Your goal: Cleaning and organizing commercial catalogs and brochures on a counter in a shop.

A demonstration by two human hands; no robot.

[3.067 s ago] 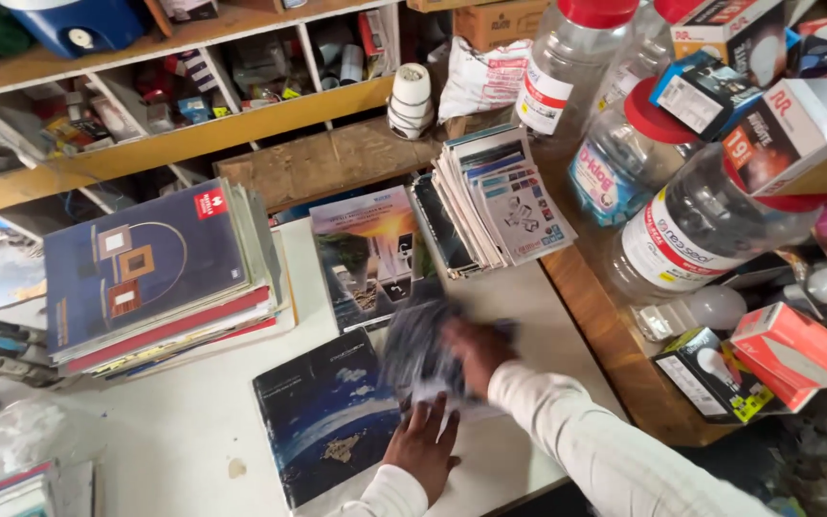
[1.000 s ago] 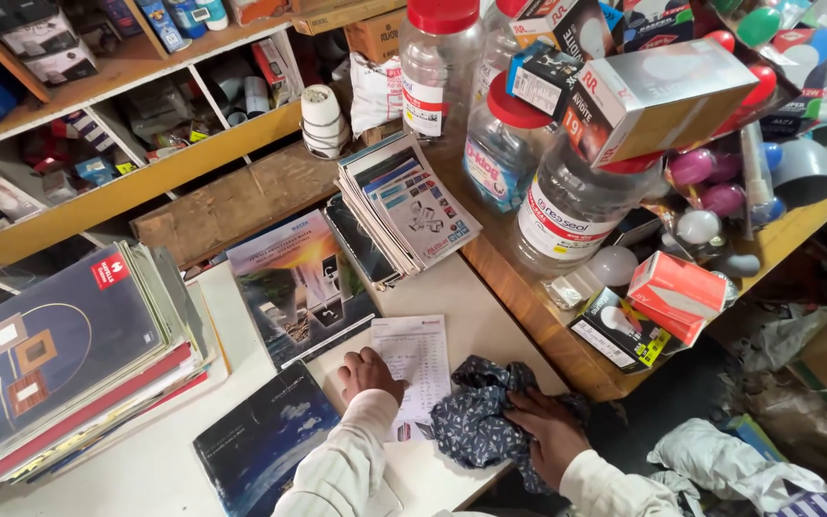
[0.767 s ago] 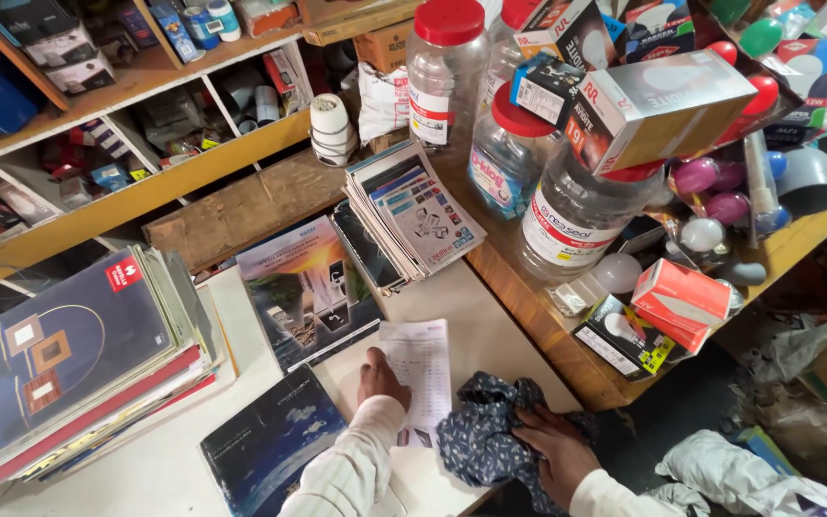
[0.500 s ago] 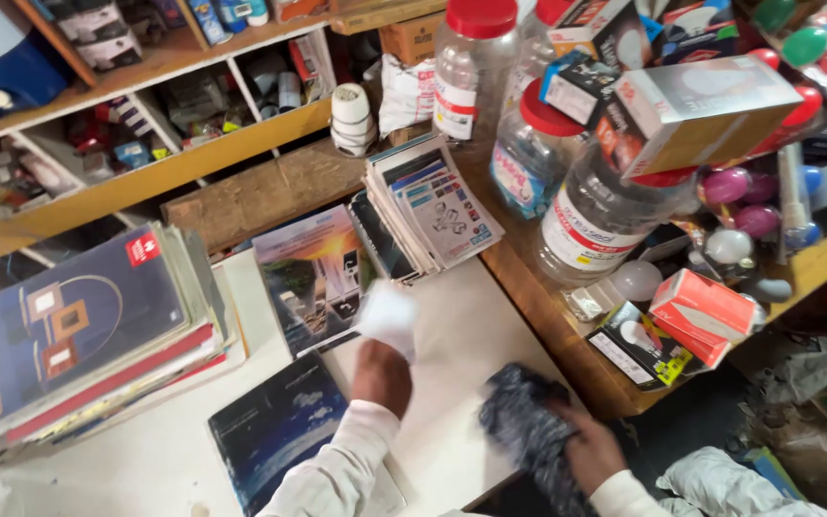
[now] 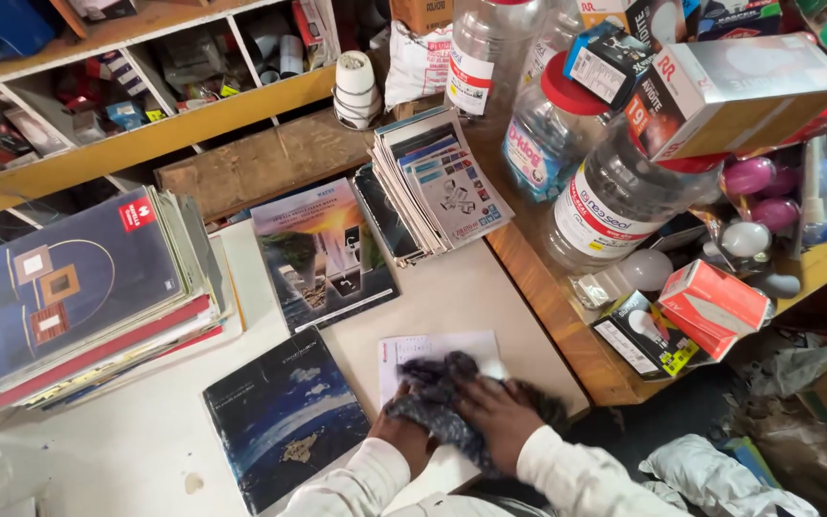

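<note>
Head view: both hands [image 5: 461,421] press dark cloth [image 5: 437,397] onto paper [image 5: 433,349]; catalogues [image 5: 284,440] beside.

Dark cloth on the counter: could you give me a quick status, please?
Both hands, left hand and right hand, pressed on the dark cloth. Cloth covers a white paper. Dark catalogue lies alongside.

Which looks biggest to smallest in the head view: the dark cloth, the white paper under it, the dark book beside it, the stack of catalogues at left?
1. Stack of catalogues
2. Dark book
3. White paper and dark cloth: unsure, since the cloth and both hands hide much of the paper.
</note>
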